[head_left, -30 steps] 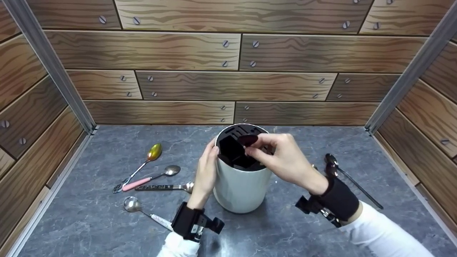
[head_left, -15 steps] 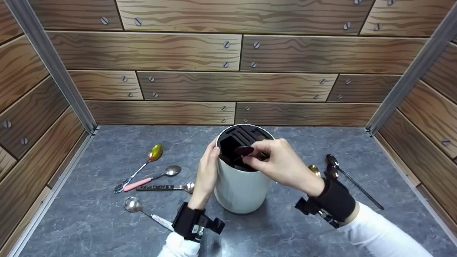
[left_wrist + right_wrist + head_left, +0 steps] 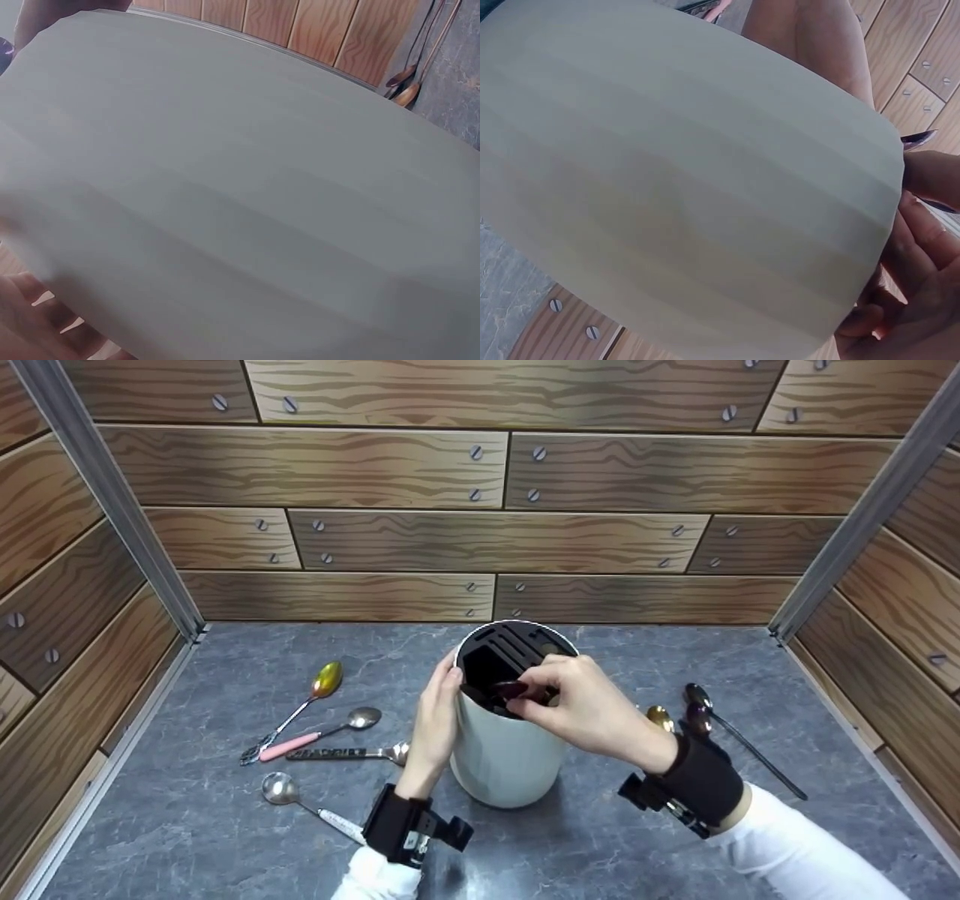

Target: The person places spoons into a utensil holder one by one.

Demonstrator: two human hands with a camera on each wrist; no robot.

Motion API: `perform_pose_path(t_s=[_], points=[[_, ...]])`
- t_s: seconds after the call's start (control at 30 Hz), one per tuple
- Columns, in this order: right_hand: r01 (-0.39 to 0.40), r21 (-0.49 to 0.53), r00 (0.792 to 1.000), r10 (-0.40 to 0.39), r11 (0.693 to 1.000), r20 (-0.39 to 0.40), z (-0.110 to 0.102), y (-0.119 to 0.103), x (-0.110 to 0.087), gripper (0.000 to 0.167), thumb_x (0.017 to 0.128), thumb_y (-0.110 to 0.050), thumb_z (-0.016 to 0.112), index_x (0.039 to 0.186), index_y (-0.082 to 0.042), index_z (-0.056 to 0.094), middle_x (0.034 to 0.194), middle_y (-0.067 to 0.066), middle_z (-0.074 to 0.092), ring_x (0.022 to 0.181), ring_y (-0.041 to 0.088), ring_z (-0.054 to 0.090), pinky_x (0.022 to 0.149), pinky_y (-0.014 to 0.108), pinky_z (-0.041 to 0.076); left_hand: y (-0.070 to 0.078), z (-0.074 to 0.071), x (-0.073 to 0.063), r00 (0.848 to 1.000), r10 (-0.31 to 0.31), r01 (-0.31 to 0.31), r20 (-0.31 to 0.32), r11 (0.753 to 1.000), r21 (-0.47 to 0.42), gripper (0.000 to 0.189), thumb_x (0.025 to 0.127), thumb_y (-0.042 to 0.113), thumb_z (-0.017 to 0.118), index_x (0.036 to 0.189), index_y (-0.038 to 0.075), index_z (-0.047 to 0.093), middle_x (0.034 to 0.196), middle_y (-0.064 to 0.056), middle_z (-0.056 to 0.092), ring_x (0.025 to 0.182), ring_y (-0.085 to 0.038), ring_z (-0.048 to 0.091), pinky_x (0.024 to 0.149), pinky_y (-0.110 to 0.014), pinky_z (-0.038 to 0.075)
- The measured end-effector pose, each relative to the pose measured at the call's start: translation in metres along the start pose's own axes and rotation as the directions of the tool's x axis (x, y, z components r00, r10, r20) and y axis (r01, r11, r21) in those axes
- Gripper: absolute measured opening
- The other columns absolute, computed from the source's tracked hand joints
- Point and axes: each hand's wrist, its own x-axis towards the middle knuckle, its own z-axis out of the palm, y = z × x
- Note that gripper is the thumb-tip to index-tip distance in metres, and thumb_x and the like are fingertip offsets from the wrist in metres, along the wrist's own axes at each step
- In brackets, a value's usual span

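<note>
A white cylindrical utensil holder (image 3: 510, 769) stands upright on the grey marbled table, topped by a black slotted insert (image 3: 499, 639) with a larger opening at its near left. My left hand (image 3: 433, 724) grips the holder's left side, thumb at the rim and fingers round behind. Over the opening, my right hand (image 3: 589, 705) pinches a dark, purplish spoon (image 3: 511, 688) just below its bowl. The spoon's handle goes down inside the holder and is hidden. Its bowl also shows past the rim in the right wrist view, beside the fingers.
Left of the holder lie a yellow-gold spoon (image 3: 326, 681), a pink-handled spoon (image 3: 291, 746), a dark patterned-handle utensil (image 3: 330, 754) and a white-handled spoon (image 3: 280, 789). On the right are a gold spoon (image 3: 658, 715) and dark spoons (image 3: 697, 695). Wood-patterned walls (image 3: 495, 540) enclose the table.
My right hand has moved down and slightly left with the spoon, whose bowl is now lower, near the holder's rim. The left hand keeps its place on the holder.
</note>
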Motion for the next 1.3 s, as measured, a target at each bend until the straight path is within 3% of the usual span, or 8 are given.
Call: perform_pose_path(t_s=[0.27, 0.47, 1.07, 1.3], points=[[0.016, -0.024, 0.998, -0.014, 1.0, 0.062, -0.0039, -0.0021, 0.0017, 0.007, 0.094, -0.011, 0.076, 0.093, -0.011, 0.082, 0.086, 0.005, 0.076, 0.078, 0.012, 0.061, 0.068, 0.024, 0.051, -0.0007, -0.001, 0.0016, 1.0, 0.026, -0.026, -0.005, 0.999, 0.045, 0.05, 0.111, 0.02, 0.038, 0.153, -0.005, 0.048, 0.157, -0.024, 0.055, 0.151, -0.038, 0.048, 0.13, -0.053, 0.035], [0.016, -0.031, 0.997, -0.013, 0.999, 0.081, -0.0041, -0.0019, 0.002, 0.008, 0.095, -0.012, 0.075, 0.092, -0.012, 0.082, 0.085, 0.004, 0.075, 0.078, 0.011, 0.06, 0.068, 0.022, 0.048, -0.0005, -0.0012, 0.0001, 1.0, -0.007, 0.007, -0.005, 0.999, 0.039, 0.051, 0.111, 0.023, 0.038, 0.154, -0.002, 0.048, 0.157, -0.021, 0.055, 0.152, -0.036, 0.047, 0.131, -0.052, 0.034], [0.062, -0.117, 0.99, -0.047, 0.991, 0.131, -0.0055, -0.0062, 0.0011, 0.009, 0.094, -0.012, 0.073, 0.09, -0.012, 0.081, 0.085, 0.001, 0.076, 0.088, 0.017, 0.065, 0.076, 0.033, 0.055, -0.0004, -0.0013, -0.0006, 1.0, 0.016, -0.015, -0.007, 0.998, 0.059, 0.049, 0.112, 0.023, 0.039, 0.153, 0.001, 0.051, 0.156, -0.019, 0.057, 0.149, -0.035, 0.051, 0.129, -0.053, 0.038], [0.052, -0.102, 0.989, -0.037, 0.993, 0.14, -0.0067, -0.0062, 0.0005, 0.011, 0.095, -0.012, 0.072, 0.098, -0.013, 0.083, 0.091, 0.0, 0.079, 0.091, 0.017, 0.066, 0.079, 0.033, 0.057, 0.0, -0.0008, -0.0008, 1.0, 0.012, -0.012, -0.005, 0.999, 0.043, 0.048, 0.112, 0.022, 0.039, 0.154, 0.001, 0.05, 0.157, -0.019, 0.057, 0.15, -0.035, 0.05, 0.13, -0.052, 0.036]])
